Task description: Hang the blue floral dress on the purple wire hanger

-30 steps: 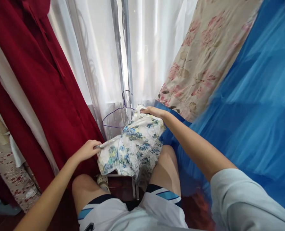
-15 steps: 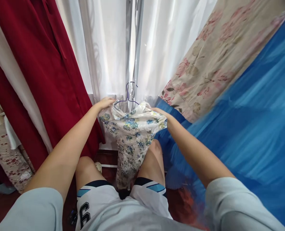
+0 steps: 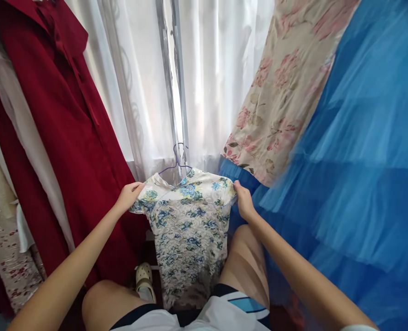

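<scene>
A small white dress with a blue flower print (image 3: 190, 225) hangs flat in front of me on a thin purple wire hanger (image 3: 177, 158). My left hand (image 3: 130, 195) pinches its left sleeve. Over on the other side, my right hand (image 3: 244, 202) grips the right sleeve. The dress hangs down between my bare knees. The hanger's hook sits against a metal pole (image 3: 176, 87) in front of a white sheer curtain (image 3: 211, 69).
A dark red garment (image 3: 62, 119) hangs at the left, with pale patterned fabric (image 3: 4, 239) behind it. To the right hang a beige dress with pink flowers (image 3: 283, 87) and a blue tulle skirt (image 3: 359, 151). A cream shoe (image 3: 144, 278) is on the floor.
The dress was bunched on my lap with the hanger apart. Both hands lifted it onto the hanger and now hold its sleeves spread wide.
</scene>
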Demonstrator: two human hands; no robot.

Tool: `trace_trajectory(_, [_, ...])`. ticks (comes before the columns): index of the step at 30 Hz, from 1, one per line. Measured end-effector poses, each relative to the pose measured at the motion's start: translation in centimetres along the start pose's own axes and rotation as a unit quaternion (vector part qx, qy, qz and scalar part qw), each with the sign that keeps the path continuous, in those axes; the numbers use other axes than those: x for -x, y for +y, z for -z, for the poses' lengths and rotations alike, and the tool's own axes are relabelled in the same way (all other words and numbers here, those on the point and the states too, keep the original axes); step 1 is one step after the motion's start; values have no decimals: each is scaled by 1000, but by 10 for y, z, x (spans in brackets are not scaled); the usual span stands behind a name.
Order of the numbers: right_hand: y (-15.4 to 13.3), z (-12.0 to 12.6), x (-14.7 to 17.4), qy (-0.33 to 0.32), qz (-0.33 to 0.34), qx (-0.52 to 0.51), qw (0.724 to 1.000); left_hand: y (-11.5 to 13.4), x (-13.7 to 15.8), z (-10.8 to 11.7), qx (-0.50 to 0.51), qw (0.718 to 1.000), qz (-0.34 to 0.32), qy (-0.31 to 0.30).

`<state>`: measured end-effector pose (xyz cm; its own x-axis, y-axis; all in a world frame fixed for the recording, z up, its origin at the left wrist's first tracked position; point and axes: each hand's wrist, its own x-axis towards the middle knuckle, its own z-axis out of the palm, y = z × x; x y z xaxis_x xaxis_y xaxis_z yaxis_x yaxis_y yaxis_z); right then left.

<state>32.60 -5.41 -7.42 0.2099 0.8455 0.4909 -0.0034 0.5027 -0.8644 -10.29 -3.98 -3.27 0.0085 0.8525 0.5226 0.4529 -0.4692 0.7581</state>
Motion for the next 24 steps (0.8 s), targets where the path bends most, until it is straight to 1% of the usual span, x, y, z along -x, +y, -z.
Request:
trace_trajectory(2, [-9, 7, -4, 6, 56, 43, 997, 6, 7, -1, 3, 999, 2, 42])
trace_trajectory(4, [-25, 4, -18, 19, 85, 49, 995, 14, 9, -2, 6, 997, 1, 78])
trace_trajectory(6, [-44, -6, -38, 41, 73, 28, 996, 21, 8, -1, -11, 996, -1, 91])
trace_trajectory(8, [-64, -22, -51, 43, 65, 12, 997, 24, 7, 2, -70, 993, -11, 92])
trace_trajectory(9, [-75, -30, -50, 41, 73, 4, 996, 23, 7, 3, -110, 990, -21, 90])
trace_trajectory(11, [-93, -47, -34, 19, 104, -14, 994, 16, 9, 5, -178, 979, -46, 85])
trace_trajectory(12, [-102, -54, -20, -7, 117, -23, 993, 10, 11, 4, -195, 975, -50, 90])
trace_trajectory(14, [-114, -64, 8, -99, 111, -31, 988, -5, 12, -1, -186, 975, -32, 117])
trace_trajectory(15, [-118, -68, 18, -132, 99, -38, 986, -12, 11, -6, -172, 976, -16, 131])
trace_trajectory(16, [-120, -70, 22, -148, 89, -44, 984, -19, 8, -13, -157, 977, -1, 143])
trace_trajectory(17, [-119, -71, 21, -146, 85, -50, 984, -25, 5, -20, -144, 978, 9, 152])
trace_trajectory(18, [-118, -72, 14, -129, 88, -52, 986, -30, 2, -27, -135, 978, 12, 157])
trace_trajectory(20, [-113, -73, -11, -90, 100, -48, 990, -38, -3, -39, -114, 979, 15, 166])
trace_trajectory(21, [-111, -73, -23, -83, 106, -42, 990, -41, -4, -45, -98, 980, 18, 170])
trace_trajectory(22, [-110, -74, -31, -89, 110, -33, 989, -45, -2, -49, -82, 982, 21, 171])
trace_trajectory(23, [-111, -74, -35, -109, 115, -23, 987, -48, 2, -52, -68, 983, 25, 168])
trace_trajectory(24, [-113, -75, -32, -143, 122, -11, 982, -50, 7, -55, -58, 985, 28, 162])
